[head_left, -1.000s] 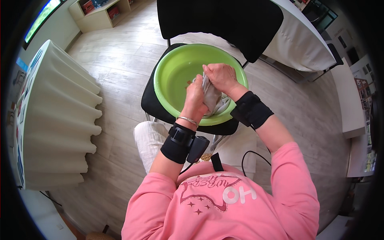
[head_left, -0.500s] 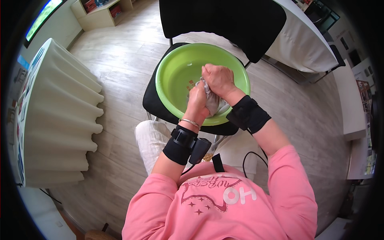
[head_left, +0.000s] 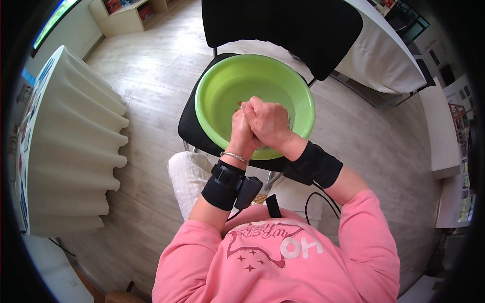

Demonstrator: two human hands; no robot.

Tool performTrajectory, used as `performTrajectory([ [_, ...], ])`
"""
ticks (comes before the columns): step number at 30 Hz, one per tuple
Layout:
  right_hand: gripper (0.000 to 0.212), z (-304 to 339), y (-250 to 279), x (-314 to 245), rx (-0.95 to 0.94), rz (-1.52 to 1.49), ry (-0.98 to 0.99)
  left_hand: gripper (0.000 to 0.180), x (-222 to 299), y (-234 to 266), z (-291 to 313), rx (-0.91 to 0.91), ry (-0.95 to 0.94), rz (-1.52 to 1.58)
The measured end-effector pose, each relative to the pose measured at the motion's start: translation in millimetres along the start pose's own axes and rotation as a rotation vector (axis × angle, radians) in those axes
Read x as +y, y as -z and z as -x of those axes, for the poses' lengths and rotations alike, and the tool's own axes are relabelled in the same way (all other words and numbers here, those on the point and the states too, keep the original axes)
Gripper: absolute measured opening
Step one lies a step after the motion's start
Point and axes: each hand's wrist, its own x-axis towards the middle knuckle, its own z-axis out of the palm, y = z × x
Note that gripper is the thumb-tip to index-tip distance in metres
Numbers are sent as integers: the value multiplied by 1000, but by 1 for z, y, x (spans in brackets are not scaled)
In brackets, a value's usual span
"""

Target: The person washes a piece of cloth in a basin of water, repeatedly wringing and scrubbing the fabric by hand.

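Observation:
A green plastic basin (head_left: pixel 203 113) with water in it sits on the seat of a black chair (head_left: pixel 190 125) in front of me. Above the basin, my left hand (head_left: pixel 241 133) and my right hand (head_left: pixel 270 122) are closed and pressed together, the right one on top and slightly farther out. Between and under them is a light grey cloth (head_left: pixel 261 147), mostly covered by the fingers, with only small bits showing below. Both wrists wear black bands, and the left wrist also has a bracelet (head_left: pixel 234 157).
The chair's black backrest (head_left: pixel 283 30) rises behind the basin. A table with a white cloth (head_left: pixel 81 146) stands to the left, another draped table (head_left: pixel 381 60) at the far right. Black cables (head_left: pixel 316 194) hang by my lap. Wooden shelving (head_left: pixel 126 20) is at the far left.
My hands have come closer together, the right one dropping slightly nearer to me and turning over the left. The cloth, plainly visible between them before, is now mostly hidden.

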Motion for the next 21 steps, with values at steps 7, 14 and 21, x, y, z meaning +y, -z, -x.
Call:
performTrajectory([
  [7, 38, -23, 9, 53, -52, 127, -153, 28, 13, -16, 11, -27, 38, -184],
  [14, 38, -21, 25, 58, -78, -736, -401, 31, 25, -9, -6, -41, -96, 64],
  [21, 28, 2, 13, 6, 6, -104, 222, 23, 9, -10, 2, -47, 19, 6],
])
